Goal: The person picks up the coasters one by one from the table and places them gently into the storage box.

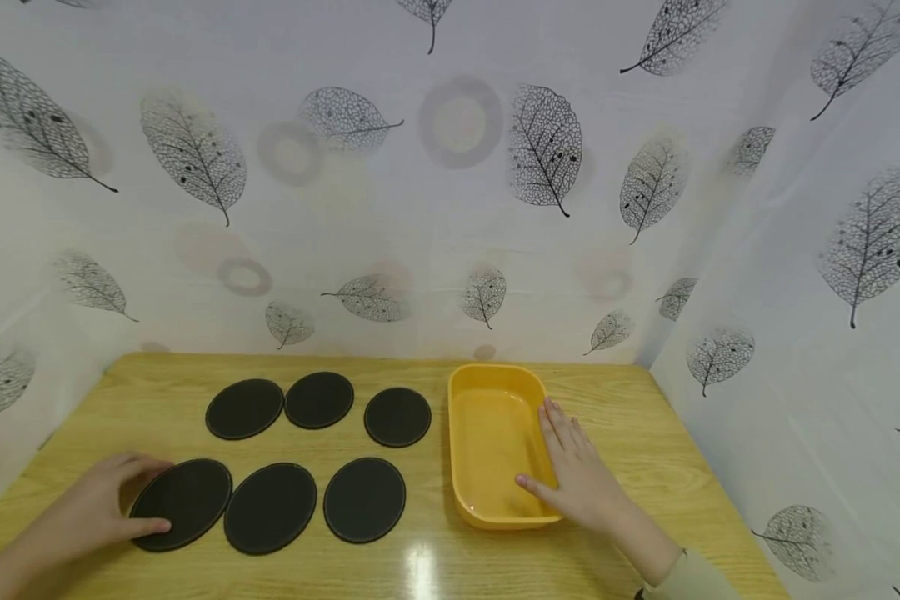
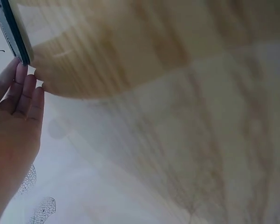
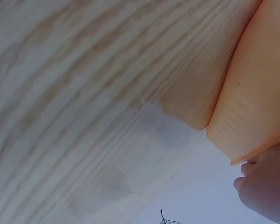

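Several black round coasters with stitched edges lie in two rows on the left half of the table. My left hand (image 1: 108, 504) grips the front-left coaster (image 1: 183, 504) by its edge, with the thumb on the near side and the fingers on the far side. In the left wrist view, the fingertips meet the edge of that coaster (image 2: 15, 35). To the right of the coasters sits a yellow plastic basin (image 1: 495, 450) with nothing in it. My right hand (image 1: 573, 471) rests on the basin's right rim, fingers straight and thumb reaching over the inside.
The wooden table (image 1: 420, 575) is glossy, with a light reflection near its front. A white curtain (image 1: 390, 217) printed with dark leaves hangs behind the table and along its sides. The other coasters, such as the front-middle one (image 1: 270, 508), lie close together.
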Demonstrator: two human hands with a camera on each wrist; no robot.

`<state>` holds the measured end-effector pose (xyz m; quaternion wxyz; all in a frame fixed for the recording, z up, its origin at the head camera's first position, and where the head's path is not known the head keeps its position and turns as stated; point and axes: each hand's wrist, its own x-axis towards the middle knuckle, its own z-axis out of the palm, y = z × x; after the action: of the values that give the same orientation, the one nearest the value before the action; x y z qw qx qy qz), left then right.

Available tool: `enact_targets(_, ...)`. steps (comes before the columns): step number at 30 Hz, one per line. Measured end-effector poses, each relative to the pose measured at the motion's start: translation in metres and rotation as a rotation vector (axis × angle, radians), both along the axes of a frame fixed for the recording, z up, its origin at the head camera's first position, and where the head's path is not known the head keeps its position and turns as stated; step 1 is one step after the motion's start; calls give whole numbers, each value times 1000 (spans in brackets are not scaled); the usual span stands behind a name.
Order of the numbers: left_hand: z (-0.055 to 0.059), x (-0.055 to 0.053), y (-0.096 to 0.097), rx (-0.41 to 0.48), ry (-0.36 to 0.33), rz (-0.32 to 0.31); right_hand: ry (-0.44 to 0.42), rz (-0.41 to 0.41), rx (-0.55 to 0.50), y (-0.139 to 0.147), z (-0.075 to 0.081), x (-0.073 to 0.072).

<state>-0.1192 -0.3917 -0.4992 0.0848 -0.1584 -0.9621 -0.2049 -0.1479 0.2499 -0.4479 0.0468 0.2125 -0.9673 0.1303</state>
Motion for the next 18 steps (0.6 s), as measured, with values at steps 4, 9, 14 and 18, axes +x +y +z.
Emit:
enact_targets(4, 3, -5, 1, -1, -68, 10, -24, -13, -15, 0, -2, 0)
enact_targets(9, 5, -11, 6, 8, -128, 33, -31, -15, -9, 0, -3, -1)
enact_targets(14, 3, -12, 10, -13, -93, -5, -31, -12, -2, 0, -4, -2)
enact_targets(18, -1, -12, 13, -40, -28, -46, -35, -19, -3, 0, -5, -2)
